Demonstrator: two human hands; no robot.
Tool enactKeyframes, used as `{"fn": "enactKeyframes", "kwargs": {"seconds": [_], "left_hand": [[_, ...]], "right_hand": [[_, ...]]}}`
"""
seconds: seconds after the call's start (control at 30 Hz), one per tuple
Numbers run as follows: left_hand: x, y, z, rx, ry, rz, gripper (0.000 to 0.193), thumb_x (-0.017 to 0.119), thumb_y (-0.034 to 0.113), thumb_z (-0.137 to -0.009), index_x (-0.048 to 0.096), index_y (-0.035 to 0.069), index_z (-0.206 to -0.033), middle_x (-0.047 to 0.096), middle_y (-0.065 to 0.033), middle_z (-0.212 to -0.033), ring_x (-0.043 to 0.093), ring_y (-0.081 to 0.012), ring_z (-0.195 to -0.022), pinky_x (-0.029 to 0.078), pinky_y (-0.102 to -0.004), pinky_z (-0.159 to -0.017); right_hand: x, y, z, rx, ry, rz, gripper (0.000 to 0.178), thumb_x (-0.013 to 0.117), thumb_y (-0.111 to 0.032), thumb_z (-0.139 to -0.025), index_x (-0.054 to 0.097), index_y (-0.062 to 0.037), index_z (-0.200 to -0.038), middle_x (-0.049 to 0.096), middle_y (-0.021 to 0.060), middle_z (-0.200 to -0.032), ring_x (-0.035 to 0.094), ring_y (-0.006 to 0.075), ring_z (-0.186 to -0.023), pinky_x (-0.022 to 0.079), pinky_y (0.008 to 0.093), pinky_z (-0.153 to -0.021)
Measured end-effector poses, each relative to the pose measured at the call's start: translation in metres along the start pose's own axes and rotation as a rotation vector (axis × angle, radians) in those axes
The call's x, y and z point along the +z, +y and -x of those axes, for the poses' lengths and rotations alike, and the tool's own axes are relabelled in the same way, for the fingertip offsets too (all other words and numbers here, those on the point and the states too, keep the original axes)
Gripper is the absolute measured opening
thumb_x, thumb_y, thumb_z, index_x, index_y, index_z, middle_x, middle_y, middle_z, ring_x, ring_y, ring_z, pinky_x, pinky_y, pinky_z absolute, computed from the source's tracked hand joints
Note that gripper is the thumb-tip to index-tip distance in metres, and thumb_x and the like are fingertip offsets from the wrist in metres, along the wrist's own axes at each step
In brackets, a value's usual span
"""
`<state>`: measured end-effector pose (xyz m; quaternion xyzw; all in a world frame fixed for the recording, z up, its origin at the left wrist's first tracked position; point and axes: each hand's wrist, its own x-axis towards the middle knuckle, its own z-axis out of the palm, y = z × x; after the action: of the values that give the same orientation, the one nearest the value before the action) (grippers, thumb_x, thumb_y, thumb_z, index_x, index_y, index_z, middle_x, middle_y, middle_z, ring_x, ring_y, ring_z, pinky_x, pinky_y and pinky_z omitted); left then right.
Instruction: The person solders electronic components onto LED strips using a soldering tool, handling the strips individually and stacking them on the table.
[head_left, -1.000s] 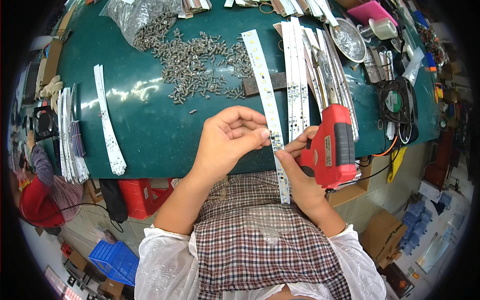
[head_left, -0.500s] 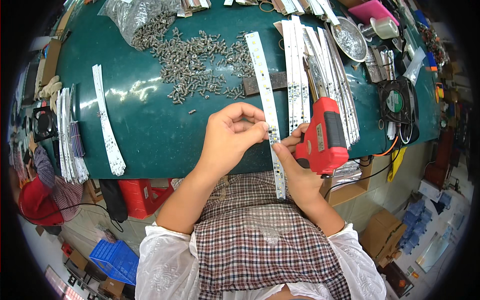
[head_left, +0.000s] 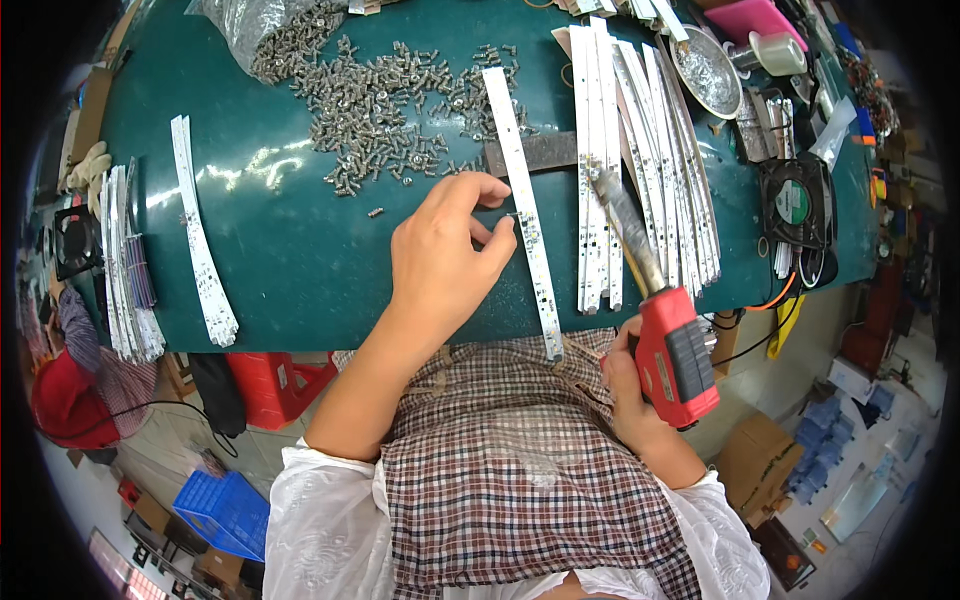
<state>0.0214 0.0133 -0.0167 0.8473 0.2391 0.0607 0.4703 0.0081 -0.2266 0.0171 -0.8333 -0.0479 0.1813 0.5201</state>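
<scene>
One long white circuit strip (head_left: 523, 210) is laid lengthwise on the dark green counter (head_left: 300, 250), its near end overhanging the counter's front edge above a checked apron (head_left: 510, 470). The left hand (head_left: 440, 255) is rested on the counter beside the strip; thumb and forefinger are pinched narrow at the strip's left edge, and a small silvery screw appears to be held between them, though it is too small to be sure. The right hand (head_left: 630, 385) is closed around the grip of a red electric screwdriver (head_left: 665, 330), held off the counter's front edge. The tool's metal shaft is pointed up and away, over a row of similar white strips (head_left: 620, 150) laid just right of the single strip. A scattered heap of grey metal screws (head_left: 390, 100) is spread on the counter beyond the left hand. A further bent white strip (head_left: 200, 240) is noted well apart to the left, near a stack of strips (head_left: 120, 260) at the counter's edge.
</scene>
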Motion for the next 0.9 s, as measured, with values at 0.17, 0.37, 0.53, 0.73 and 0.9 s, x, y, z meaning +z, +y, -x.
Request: {"fn": "enactKeyframes", "kwargs": {"seconds": [0.17,0.37,0.53,0.73,0.9], "left_hand": [[0.005,-0.009,-0.004,0.194,-0.021,0.055,0.024,0.07,0.001,-0.077,0.067,0.006,-0.1,0.068,-0.003,-0.094,0.062,-0.0109,-0.059,0.048,-0.0238,-0.056],[0.009,-0.014,-0.004,0.194,0.018,0.103,0.021,0.069,0.0,-0.076,0.071,0.007,-0.097,0.068,-0.0033,-0.088,0.058,-0.0075,-0.055,0.045,-0.0226,-0.052],[0.011,-0.013,-0.004,0.196,0.049,0.089,0.022,0.069,0.0,-0.075,0.072,0.007,-0.096,0.068,-0.0019,-0.085,0.053,-0.0061,-0.052,0.043,-0.0219,-0.05],[0.013,-0.014,-0.004,0.212,0.073,0.087,0.021,0.069,0.001,-0.074,0.073,0.008,-0.095,0.067,-0.0007,-0.082,0.049,-0.0058,-0.05,0.041,-0.022,-0.049],[0.012,-0.014,-0.004,0.216,0.078,0.08,0.022,0.07,0.001,-0.074,0.073,0.008,-0.094,0.067,-0.0003,-0.081,0.048,-0.0059,-0.049,0.04,-0.0224,-0.048]], "right_hand": [[-0.007,0.024,0.012,-0.154,-0.136,0.214,0.022,0.072,0.001,-0.074,0.064,0.0001,-0.095,0.062,0.0147,-0.093,0.064,0.028,-0.077,0.051,0.0349,-0.068],[-0.003,0.029,0.01,-0.206,-0.168,0.193,0.025,0.072,0.001,-0.073,0.064,0.0013,-0.096,0.064,0.0141,-0.091,0.065,0.0289,-0.076,0.053,0.0351,-0.071],[0.001,0.03,0.005,-0.28,-0.163,0.214,0.024,0.071,0.003,-0.072,0.064,0.0011,-0.095,0.064,0.0139,-0.088,0.065,0.0295,-0.075,0.053,0.0359,-0.068],[0.002,0.026,0.003,-0.28,-0.168,0.191,0.023,0.071,0.004,-0.072,0.064,0.0015,-0.093,0.064,0.0137,-0.087,0.064,0.0285,-0.073,0.051,0.0346,-0.066],[0.003,0.009,-0.005,-0.311,-0.171,0.211,0.022,0.07,0.006,-0.072,0.063,0.0019,-0.093,0.064,0.0141,-0.086,0.064,0.0274,-0.072,0.051,0.0333,-0.066]]}}
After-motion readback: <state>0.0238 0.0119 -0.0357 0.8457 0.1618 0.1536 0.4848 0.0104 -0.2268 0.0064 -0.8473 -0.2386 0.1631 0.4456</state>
